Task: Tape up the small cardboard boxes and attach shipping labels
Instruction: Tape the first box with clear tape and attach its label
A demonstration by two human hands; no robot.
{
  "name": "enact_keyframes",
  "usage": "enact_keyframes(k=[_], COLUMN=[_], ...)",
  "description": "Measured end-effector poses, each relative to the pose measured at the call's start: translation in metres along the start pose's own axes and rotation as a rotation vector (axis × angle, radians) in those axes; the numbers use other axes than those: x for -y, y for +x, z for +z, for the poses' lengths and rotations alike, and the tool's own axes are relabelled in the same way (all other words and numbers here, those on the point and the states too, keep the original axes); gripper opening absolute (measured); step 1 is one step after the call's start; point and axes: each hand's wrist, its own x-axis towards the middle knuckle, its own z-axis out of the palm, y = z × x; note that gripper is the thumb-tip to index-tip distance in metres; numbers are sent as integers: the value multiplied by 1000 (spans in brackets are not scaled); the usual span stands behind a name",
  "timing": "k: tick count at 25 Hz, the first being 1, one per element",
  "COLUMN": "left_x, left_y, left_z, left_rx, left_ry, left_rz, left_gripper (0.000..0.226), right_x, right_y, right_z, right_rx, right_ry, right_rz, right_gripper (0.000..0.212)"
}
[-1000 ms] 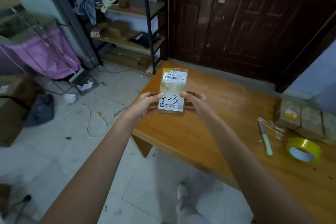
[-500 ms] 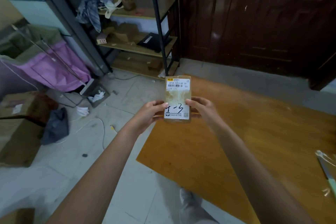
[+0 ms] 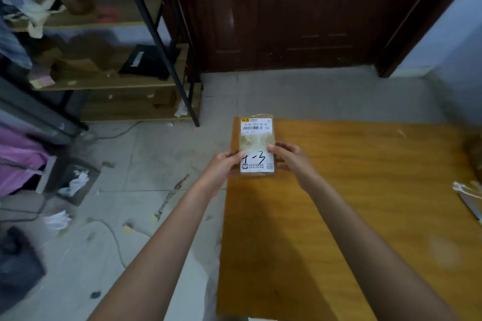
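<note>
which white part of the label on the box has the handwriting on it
The lower white part, pinched between the left hand and right hand. The upper white part carries only the printed barcode.

Both arms outstretched, left hand point(image 3: 221, 167) and right hand point(image 3: 289, 157) pinching inward.

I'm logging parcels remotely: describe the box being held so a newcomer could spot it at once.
Find the orange wooden table; over its far left corner, the left hand and right hand grip a small cardboard box. Its white label carries a barcode and black handwriting.
</note>
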Motion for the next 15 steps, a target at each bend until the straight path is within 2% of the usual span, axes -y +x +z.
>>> enact_keyframes(k=[4, 6, 12, 15], left_x=[8, 15, 23, 19], left_y=[53, 71, 106, 119], left_z=[-19, -23, -28, -26], left_rx=[19, -2, -145, -167], left_ry=[191, 241, 338, 366], left_rz=[38, 63, 107, 104], left_gripper=[24, 17, 31, 31], right_x=[-23, -32, -35, -32], right_y=[31, 44, 82, 98], right_z=[29, 39, 56, 57], right_rx=[-224, -313, -347, -365], right_ry=[16, -31, -298, -340], right_rz=[17, 16, -54, -57], right_gripper=[29, 25, 37, 29])
